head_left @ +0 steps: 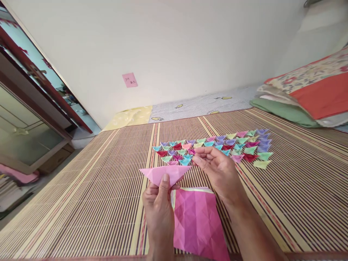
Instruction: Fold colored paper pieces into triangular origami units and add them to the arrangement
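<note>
A folded piece of pink origami paper (pixel 154 174), wide and pointed at both ends, is pinched by my left hand (pixel 160 206), thumb on the near face and fingers behind. My right hand (pixel 217 172) hovers just right of the paper's right tip, fingers curled and thumb and index tips close together. Whatever may be between those fingertips cannot be made out. Under and beside my hands lies a stack of creased paper sheets (pixel 197 221), magenta on top, with paler edges showing at the back. Behind them, small folded paper boats (pixel 250 157) in many colours stand in rows.
A striped bamboo mat (pixel 81 195) covers the surface. Checked cloth (pixel 187 105) and yellow cloth (pixel 130 117) run along the wall. Folded bedding (pixel 312 94) lies at the back right. A pink note (pixel 129 80) is stuck to the wall; an open doorway is at left.
</note>
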`<state>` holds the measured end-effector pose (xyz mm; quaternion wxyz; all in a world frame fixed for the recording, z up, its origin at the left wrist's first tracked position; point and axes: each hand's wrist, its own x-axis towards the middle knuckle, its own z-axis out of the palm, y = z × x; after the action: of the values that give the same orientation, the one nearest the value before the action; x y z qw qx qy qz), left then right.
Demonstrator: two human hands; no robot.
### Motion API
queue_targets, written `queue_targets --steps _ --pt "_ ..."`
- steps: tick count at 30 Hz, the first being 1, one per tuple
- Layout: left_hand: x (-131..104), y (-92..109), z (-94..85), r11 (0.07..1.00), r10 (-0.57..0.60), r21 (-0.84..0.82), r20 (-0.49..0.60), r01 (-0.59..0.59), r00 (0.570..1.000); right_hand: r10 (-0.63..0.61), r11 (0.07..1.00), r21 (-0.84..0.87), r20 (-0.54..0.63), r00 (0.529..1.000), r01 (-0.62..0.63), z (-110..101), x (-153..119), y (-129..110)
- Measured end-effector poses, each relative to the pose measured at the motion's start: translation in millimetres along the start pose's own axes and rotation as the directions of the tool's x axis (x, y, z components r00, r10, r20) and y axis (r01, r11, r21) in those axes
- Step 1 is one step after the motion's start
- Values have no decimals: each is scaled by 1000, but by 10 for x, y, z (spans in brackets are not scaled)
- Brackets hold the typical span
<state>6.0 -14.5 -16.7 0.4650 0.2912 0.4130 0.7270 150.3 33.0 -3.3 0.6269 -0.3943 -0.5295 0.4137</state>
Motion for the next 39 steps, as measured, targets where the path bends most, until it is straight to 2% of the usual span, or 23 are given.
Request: queue_targets --steps 3,7,10,15,19,22,24,28,31,36,38,39 --pt "2 -28 -47 990 -5 139 80 -6 997 13 995 -99 199 980 7 -5 -18 -100" --pt "-12 -27 -41 950 0 305 195 -60 981 -42 974 -197 323 946 111 56 -77 -187" --pt "-19 -6 -2 953 -58 303 240 -18 969 -72 973 -185 321 944 137 81 -93 -183" --pt "-5 -42 1 948 -206 296 296 115 933 -90 973 -191 205 975 130 56 -63 -128" --pt "37 -76 -74 947 -246 273 284 168 927 -91 979 -172 100 991 107 -72 2 -74" --pt "71 -23 -110 941 -254 285 247 180 935 -79 987 -139 -3 997 78 -162 38 -55" --pt "72 32 -97 948 -216 289 262 137 941 -44 990 -129 54 998 51 -157 32 -66" --pt "33 75 -32 963 -155 259 327 69 932 23 994 -113 301 953 12 -31 -24 -120" --pt "23 38 -35 971 -157 217 279 97 947 43 995 -98 359 932 -8 32 -44 -132" --pt "51 -9 -77 993 -105 62 65 101 992 181 976 64 290 940 -208 129 -48 -40" --pt "43 -20 -55 997 -69 -14 21 70 997 216 953 136 318 923 -270 230 -73 19" --pt "34 -28 -38 998 -53 -34 6 53 999 218 943 183 290 932 -277 287 -89 48"
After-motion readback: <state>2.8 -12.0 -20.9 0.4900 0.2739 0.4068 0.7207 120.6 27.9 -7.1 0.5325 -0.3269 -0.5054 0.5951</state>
